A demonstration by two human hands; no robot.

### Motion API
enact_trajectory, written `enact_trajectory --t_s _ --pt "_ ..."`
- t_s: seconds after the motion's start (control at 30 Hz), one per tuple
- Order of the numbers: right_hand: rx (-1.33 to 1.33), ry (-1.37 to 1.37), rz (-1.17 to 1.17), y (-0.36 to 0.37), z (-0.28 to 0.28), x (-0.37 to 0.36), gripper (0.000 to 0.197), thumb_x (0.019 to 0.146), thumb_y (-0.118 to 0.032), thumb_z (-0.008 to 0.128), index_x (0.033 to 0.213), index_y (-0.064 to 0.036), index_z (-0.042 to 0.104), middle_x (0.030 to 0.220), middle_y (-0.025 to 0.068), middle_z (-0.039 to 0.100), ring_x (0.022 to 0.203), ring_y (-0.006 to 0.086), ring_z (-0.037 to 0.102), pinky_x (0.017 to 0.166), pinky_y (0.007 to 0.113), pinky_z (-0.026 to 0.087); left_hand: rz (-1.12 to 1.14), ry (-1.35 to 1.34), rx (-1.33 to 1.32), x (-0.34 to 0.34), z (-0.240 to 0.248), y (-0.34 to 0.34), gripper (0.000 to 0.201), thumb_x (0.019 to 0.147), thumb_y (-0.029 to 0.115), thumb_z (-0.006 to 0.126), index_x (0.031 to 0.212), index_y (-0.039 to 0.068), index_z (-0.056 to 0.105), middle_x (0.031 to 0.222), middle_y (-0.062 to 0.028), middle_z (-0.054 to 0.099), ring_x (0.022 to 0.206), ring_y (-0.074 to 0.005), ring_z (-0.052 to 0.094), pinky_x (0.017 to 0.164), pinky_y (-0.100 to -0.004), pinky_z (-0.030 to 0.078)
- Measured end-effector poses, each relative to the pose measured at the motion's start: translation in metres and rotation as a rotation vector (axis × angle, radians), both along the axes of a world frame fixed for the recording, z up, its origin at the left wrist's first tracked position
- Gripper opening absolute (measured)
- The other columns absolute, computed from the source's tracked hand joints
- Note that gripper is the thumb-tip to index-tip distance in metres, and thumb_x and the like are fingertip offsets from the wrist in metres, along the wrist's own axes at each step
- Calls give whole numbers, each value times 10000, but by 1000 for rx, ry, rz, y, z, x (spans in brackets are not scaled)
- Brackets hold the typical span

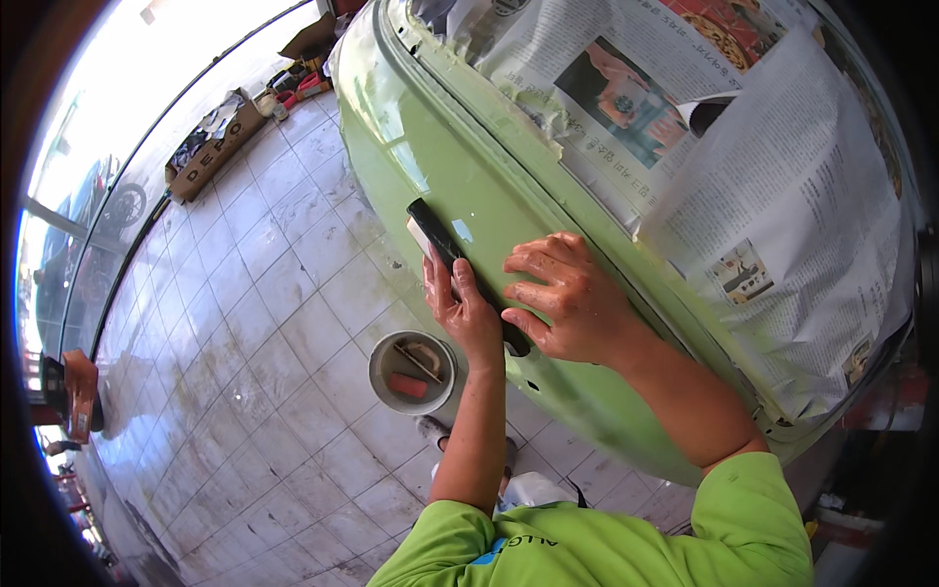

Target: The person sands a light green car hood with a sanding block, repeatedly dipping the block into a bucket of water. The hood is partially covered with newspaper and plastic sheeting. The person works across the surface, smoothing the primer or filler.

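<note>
My left hand [462, 311] is closed round a long black sanding block [440, 233] with a pale strip along its side. The block lies lengthwise along the glossy green car body panel [489, 186], close to its left, curved edge. Just to the right of the block, my right hand [564, 293] is over the panel with its fingers bent and apart, and no object shows in it. Whether its fingertips touch the green surface I cannot tell. Part of the block's lower end is hidden by my left hand.
Newspaper sheets [626, 147] cover the area right of the panel. On the tiled floor [264, 323], a grey bucket [453, 377] holds a reddish block [408, 384] and other items. A filled cardboard box [210, 157] lies beyond. My shoe shows beside the bucket.
</note>
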State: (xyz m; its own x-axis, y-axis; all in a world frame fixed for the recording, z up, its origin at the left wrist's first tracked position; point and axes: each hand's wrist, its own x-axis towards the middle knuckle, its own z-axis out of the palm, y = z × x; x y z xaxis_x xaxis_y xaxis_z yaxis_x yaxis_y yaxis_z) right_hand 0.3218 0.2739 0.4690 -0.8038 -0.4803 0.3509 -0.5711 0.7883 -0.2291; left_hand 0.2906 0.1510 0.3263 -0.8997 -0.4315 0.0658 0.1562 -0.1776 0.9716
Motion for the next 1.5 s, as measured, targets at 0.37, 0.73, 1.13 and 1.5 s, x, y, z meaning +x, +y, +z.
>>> enact_trajectory --t_s 0.37,0.73,1.13,1.5 --pt "15 -34 -24 -5 2 -5 187 793 -189 866 917 -88 767 1139 25 688 1164 228 622 1037 442 415 51 -149 -140 -90 -31 -31 508 1043 320 640 1496 93 605 1446 -294 602 1380 -403 535 1177 -464 335" --pt "41 -50 12 -26 8 -10 219 779 -191 869 955 -103 775 1127 25 701 1156 252 630 1016 441 414 137 -194 -119 -223 -56 -111 400 987 378 688 1357 237 742 1420 -284 625 1322 -426 562 1155 -483 388" --pt "100 -79 -72 -19 13 -5 207 779 -179 871 955 -118 780 1103 25 727 1146 269 642 1023 430 417 96 76 -119 -155 -39 -55 448 917 285 764 1360 220 742 1475 -301 568 1312 -441 538 1135 -494 386" --pt "110 -92 -77 -24 10 -7 228 756 -167 875 956 -112 783 1101 32 731 1135 277 644 1020 433 416 -16 205 -278 -37 -17 -39 516 836 173 816 1344 244 758 1567 -272 500 1315 -421 527 1156 -487 355"
